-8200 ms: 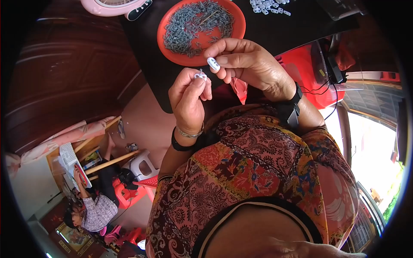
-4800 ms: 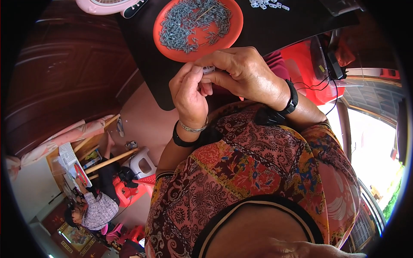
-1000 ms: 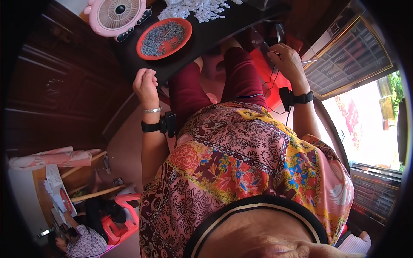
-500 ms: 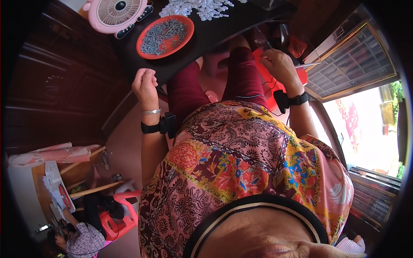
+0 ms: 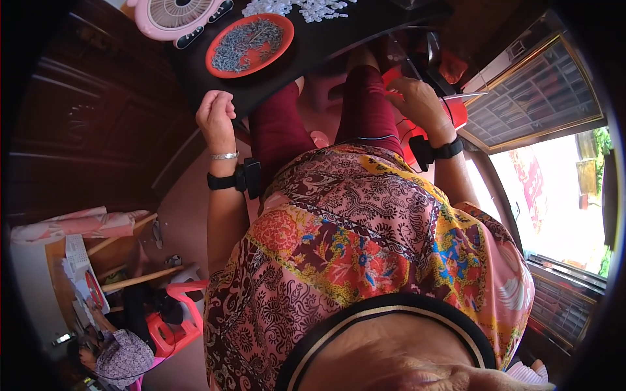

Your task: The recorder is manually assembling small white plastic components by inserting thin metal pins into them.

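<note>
My left hand (image 5: pixel 216 119) is at the near left corner of the dark table (image 5: pixel 319 49), fingers curled in and pressed together. Whatever it may hold is too small or hidden to make out. Just beyond it sits an orange-red plate (image 5: pixel 289 43) heaped with small grey metal pieces (image 5: pixel 241 40), perhaps screws. To the right of my knees, my right hand (image 5: pixel 422 106) hangs beside a red plastic object (image 5: pixel 458 112). Its fingers bend loosely, with a gap between thumb and fingers. No thing shows in it.
Small white plastic pieces (image 5: pixel 319 9) lie scattered at the table's far side. A pink fan (image 5: pixel 175 13) stands at the far left. A framed glass panel (image 5: pixel 538 91) is on the right. Behind on the left, another person (image 5: pixel 127 355) is by a red plastic chair (image 5: pixel 189 319).
The table and plate sit slightly higher in view. My left hand stays closed near the table corner; my right hand has shifted slightly, its thumb and fingers now farther apart.
</note>
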The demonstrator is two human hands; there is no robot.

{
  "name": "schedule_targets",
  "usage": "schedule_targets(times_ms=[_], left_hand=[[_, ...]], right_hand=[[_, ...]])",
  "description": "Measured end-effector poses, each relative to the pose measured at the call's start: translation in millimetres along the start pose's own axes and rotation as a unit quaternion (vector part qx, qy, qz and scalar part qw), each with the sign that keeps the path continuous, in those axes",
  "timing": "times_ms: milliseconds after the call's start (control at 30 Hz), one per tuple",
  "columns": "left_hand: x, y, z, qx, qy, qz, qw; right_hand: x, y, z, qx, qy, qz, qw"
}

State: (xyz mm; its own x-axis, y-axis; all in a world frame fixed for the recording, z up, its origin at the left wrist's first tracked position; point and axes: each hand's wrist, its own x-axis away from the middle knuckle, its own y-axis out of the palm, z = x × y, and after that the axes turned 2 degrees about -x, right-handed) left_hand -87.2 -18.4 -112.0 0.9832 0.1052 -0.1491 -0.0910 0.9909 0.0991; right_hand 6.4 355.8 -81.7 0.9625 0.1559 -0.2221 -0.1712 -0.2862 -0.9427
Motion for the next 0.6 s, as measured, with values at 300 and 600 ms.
schedule_targets(times_ms=[300, 600], left_hand=[[-11, -5, -6, -0.019, 0.001, 0.006, 1.0], [-4, -4, -5, 0.001, 0.001, 0.002, 1.0]], right_hand=[[41, 4, 13, -0.002, 0.098, -0.036, 0.995], [45, -8, 3, -0.005, 0.106, -0.032, 0.994]])
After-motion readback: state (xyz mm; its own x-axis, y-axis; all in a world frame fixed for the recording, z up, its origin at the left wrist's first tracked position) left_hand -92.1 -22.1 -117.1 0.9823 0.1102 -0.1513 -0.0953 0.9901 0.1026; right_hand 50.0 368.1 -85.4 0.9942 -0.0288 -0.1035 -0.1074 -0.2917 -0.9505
